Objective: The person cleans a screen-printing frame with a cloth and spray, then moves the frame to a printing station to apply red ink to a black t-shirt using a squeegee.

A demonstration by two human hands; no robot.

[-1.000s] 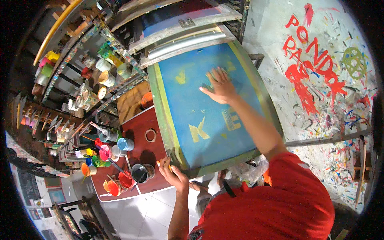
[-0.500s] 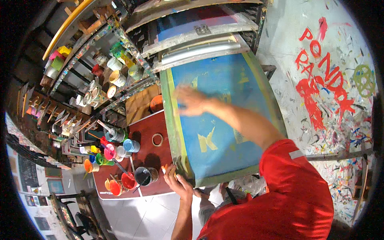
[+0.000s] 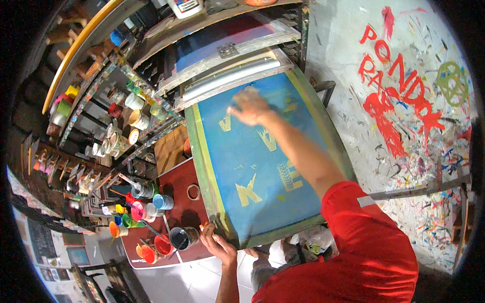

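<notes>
A blue screen-printing mesh (image 3: 240, 151) in a green-edged frame (image 3: 204, 166) slants before me, marked with pale yellow letter shapes. My right hand (image 3: 250, 108), smeared by motion, is on or just over its upper part, thumb and fingers apart. At the frame's lower left corner, my left hand (image 3: 218, 241) has its fingers curled round the edge, with a small orange thing I cannot make out by the fingertips.
Paint pots (image 3: 162, 202) crowd a dark red board (image 3: 184, 171) at left, below shelves (image 3: 91, 96) of containers. More screens (image 3: 222, 40) are racked beyond the frame. A paint-spattered white wall (image 3: 333, 116) with red lettering stands at right. My feet (image 3: 257, 252) show below.
My right hand swept to the mesh's left side, then up and rightward to its upper part. My left hand stays at the corner. The whole view has shifted slightly.
</notes>
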